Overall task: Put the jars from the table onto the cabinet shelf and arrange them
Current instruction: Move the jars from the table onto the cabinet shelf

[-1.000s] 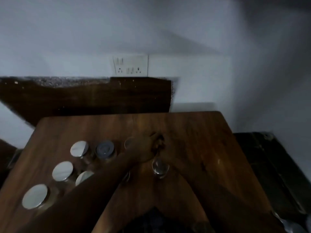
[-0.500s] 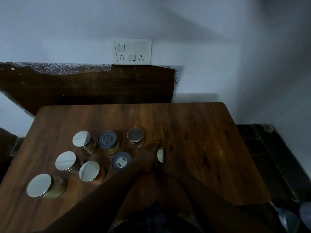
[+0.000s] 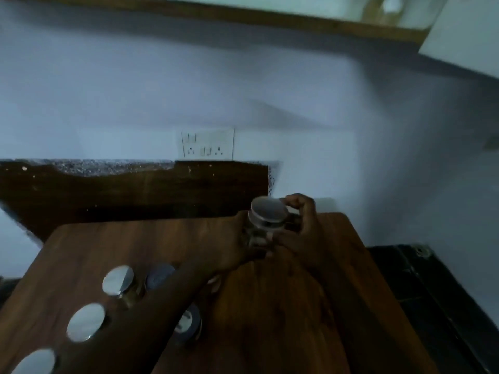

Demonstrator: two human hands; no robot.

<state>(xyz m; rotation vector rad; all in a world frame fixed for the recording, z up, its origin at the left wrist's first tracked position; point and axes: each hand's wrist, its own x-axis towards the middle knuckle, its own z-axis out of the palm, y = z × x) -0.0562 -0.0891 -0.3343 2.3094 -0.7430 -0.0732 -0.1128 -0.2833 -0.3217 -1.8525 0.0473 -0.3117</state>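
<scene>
Silver-lidded jar (image 3: 266, 218) is being held between both hands over the far edge of the table (image 3: 108, 238), toward its far right corner, its lid tilting slightly toward the camera. The left hand (image 3: 235, 247) is gripping the glass body from the left and below, fingers curling round the lower part, so the base is hidden. The right hand (image 3: 299, 228) is wrapping round the right and far sides, fingers bending in just behind the lid. Both forearms are reaching in from the near edge.

Five more jars are standing on the left half of the table. A second silver jar (image 3: 118, 280) is sitting farthest from the near edge, with a dark-lidded jar (image 3: 159, 275) just beside it on the right, partly covered by the left forearm. A third silver jar (image 3: 86, 322) is standing closer to the near left corner, and a fourth silver jar (image 3: 33, 363) is being cut off by the lower border. A grey-lidded jar (image 3: 187, 323) with a pale centre is showing on the right of the left forearm, partly hidden by it.

Behind the far edge a dark wooden board (image 3: 135, 190) is standing against the pale wall, and a white switch plate (image 3: 208, 144) is showing just above it. A wooden-edged shelf (image 3: 270, 17) is running, blurred, along the top.
</scene>
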